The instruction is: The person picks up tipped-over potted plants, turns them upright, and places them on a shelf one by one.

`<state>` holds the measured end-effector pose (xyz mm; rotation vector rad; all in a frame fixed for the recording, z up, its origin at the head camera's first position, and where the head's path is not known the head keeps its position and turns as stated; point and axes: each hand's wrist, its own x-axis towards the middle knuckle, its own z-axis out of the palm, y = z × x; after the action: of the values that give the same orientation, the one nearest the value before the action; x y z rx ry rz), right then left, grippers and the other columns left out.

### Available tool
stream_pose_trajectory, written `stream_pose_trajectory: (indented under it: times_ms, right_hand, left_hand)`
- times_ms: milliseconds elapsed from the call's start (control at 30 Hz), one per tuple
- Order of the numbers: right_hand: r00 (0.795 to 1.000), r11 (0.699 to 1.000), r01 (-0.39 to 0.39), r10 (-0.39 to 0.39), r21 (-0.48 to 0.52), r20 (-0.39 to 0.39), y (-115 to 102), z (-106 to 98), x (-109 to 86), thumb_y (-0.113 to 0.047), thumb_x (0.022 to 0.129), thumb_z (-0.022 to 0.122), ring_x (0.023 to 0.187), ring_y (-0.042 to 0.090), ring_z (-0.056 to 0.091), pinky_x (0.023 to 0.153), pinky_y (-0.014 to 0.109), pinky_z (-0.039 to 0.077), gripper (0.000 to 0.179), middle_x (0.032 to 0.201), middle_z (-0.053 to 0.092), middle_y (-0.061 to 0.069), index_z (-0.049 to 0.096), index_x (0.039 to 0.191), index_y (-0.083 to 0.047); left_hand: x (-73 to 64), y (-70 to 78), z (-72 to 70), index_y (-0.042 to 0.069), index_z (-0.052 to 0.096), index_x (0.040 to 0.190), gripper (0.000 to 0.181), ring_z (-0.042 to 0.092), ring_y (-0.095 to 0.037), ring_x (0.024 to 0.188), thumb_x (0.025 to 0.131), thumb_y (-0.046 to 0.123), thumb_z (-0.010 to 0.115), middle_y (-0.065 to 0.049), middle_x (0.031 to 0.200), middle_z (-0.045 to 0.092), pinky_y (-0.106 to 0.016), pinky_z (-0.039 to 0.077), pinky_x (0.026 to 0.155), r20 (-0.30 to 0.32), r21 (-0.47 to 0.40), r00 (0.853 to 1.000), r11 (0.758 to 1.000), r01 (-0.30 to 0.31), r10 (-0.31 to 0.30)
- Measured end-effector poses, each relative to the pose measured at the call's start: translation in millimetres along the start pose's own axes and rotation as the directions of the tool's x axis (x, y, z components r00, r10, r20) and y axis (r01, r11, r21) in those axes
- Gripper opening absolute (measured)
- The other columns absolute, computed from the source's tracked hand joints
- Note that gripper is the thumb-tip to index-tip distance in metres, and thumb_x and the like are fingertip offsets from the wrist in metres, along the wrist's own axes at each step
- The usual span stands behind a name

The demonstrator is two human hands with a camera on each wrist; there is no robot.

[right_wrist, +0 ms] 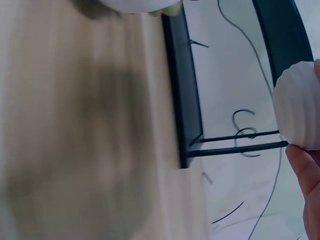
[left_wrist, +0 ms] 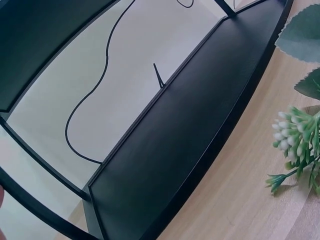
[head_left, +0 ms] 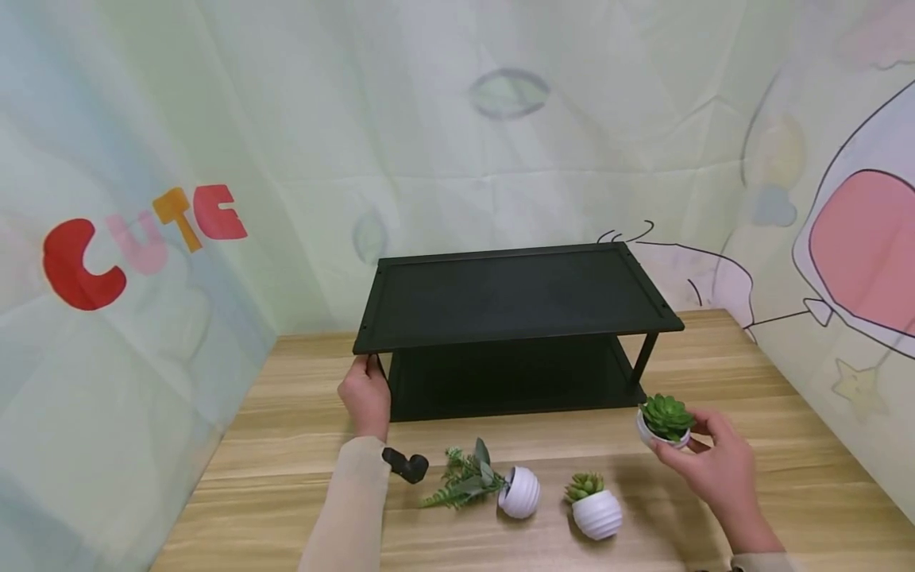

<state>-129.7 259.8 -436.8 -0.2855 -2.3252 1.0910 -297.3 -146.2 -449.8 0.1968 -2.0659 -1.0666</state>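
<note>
A black two-tier shelf stands on the wooden table. My left hand grips its left side frame, just under the upper board; most of the fingers are hidden behind that frame. In my right hand is a small potted succulent, pinched by its white ribbed pot and held up off the table, near the shelf's front right corner. Two more plants in white pots lie tipped over in front of the shelf: a leafy potted plant and a potted succulent.
The wood-grain table runs under everything. A printed cloth backdrop hangs behind the table and along both sides. A small black device is strapped at the left wrist.
</note>
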Motion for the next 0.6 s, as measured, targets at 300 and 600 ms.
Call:
stream_pose_trajectory:
  times_ms: [300, 600]
  right_hand:
    - [0.999, 0.999, 0.031, -0.031, 0.009, 0.006, -22.8, -4.6, 25.9, -0.009, 0.063, 0.081, 0.077, -0.011, 0.043, 0.062, 0.002, 0.041, 0.047, 0.097, 0.058, 0.012, 0.06, 0.103, 0.005]
    - [0.996, 0.999, 0.054, -0.054, 0.01, 0.065, -42.6, -8.8, 52.3, -0.017, 0.07, 0.079, 0.079, -0.005, 0.044, 0.063, 0.003, 0.04, 0.049, 0.1, 0.059, 0.013, 0.058, 0.109, 0.003]
  left_hand:
    - [1.4, 2.1, -0.7, -0.002, 0.068, 0.09, 0.014, 0.066, -0.036, 0.073, 0.091, 0.007, 0.057, -0.02, 0.083, 0.069, -0.048, 0.049, 0.063, 0.002, 0.002, 1.0, 1.0, -0.004, 0.004]
    - [0.6, 4.6, -2.0, -0.004, 0.068, 0.089, 0.014, 0.065, -0.037, 0.074, 0.09, 0.005, 0.057, -0.022, 0.084, 0.069, -0.049, 0.049, 0.064, 0.006, 0.006, 1.0, 1.0, 0.007, -0.007]
